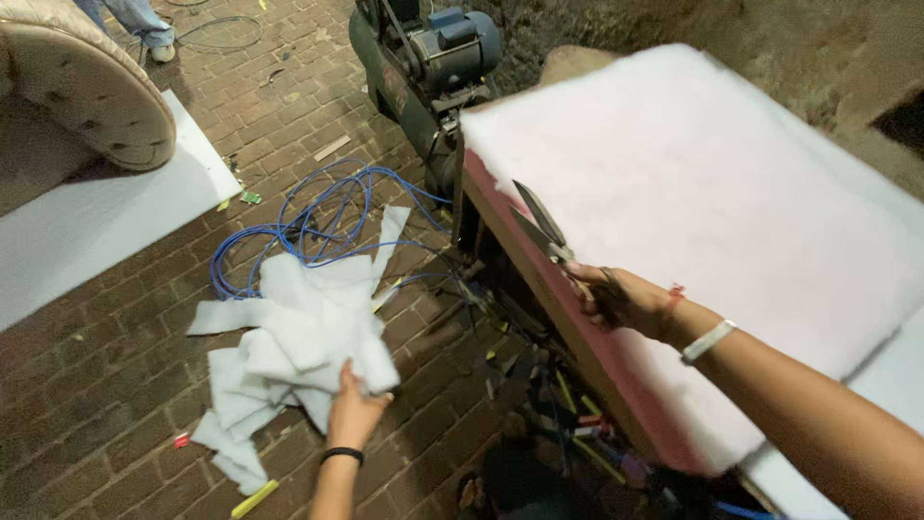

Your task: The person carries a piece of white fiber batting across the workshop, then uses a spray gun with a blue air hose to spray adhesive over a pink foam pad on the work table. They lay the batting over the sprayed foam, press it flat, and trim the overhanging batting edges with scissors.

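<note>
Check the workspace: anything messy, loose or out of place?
Yes: tangled blue cable loops across the brick floor, and small colourful scraps litter it below the white padded panel. The left hand grips loose white batting offcuts.

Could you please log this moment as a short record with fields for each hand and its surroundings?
Left hand: grips a bundle of white batting strips over the brick floor.
Right hand: holds open scissors at the edge of the white batting sheet.
Support: red-edged panel under the sheet.
Nearby: blue cable, blue-motored machine, tufted cushion.
</note>
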`<state>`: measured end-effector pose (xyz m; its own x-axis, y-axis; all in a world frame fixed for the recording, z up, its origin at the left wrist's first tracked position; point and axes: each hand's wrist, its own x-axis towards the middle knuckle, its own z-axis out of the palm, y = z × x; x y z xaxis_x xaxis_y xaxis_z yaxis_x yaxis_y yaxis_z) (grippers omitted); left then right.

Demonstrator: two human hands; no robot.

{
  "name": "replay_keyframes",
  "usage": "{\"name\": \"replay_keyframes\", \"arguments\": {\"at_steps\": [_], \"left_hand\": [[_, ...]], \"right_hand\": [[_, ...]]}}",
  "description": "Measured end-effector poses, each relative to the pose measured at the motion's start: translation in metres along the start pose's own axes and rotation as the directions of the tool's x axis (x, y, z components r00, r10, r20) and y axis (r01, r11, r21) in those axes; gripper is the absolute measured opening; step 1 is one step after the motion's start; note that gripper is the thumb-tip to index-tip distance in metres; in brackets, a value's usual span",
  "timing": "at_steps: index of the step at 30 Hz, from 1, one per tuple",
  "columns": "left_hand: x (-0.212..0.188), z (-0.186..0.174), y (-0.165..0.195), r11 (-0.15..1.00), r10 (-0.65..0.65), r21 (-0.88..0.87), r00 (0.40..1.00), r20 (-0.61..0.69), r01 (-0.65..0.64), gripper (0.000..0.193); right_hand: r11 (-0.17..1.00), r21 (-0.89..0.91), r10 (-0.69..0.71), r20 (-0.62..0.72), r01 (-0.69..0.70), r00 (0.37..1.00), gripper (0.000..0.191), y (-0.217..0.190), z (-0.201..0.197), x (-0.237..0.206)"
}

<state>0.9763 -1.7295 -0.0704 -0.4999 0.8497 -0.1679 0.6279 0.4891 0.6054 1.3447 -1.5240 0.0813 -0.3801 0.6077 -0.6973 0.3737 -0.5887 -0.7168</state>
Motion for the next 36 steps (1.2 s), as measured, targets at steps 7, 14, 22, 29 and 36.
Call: {"name": "replay_keyframes", "arguments": {"at_steps": [7,14,22,29,36], "left_hand": [[0.053,0.008,0.041,0.99,0.021,-0.142,0.997,0.079,-0.009,0.084],[0.11,0.026,0.087,0.944,0.131,-0.327,0.948,0.291,-0.03,0.059],[0.182,0.044,0.122,0.911,0.223,-0.407,0.914,0.339,-0.071,0.05],[0.237,0.048,0.128,0.824,0.359,-0.563,0.823,0.44,-0.059,0.05],[0.299,0.042,0.126,0.812,0.451,-0.574,0.738,0.502,-0.105,0.049]], "right_hand": [[0.993,0.079,0.082,0.062,-0.087,0.995,0.046,-0.06,-0.02,0.071],[0.989,-0.147,-0.005,-0.037,0.0,0.999,0.052,-0.054,-0.018,0.105],[0.984,0.072,0.154,0.088,-0.161,0.984,0.054,-0.099,-0.013,0.12],[0.991,-0.13,0.028,-0.073,-0.038,0.997,0.048,-0.099,0.0,0.124],[0.979,0.086,0.192,-0.075,-0.185,0.978,0.05,-0.12,0.021,0.151]]}}
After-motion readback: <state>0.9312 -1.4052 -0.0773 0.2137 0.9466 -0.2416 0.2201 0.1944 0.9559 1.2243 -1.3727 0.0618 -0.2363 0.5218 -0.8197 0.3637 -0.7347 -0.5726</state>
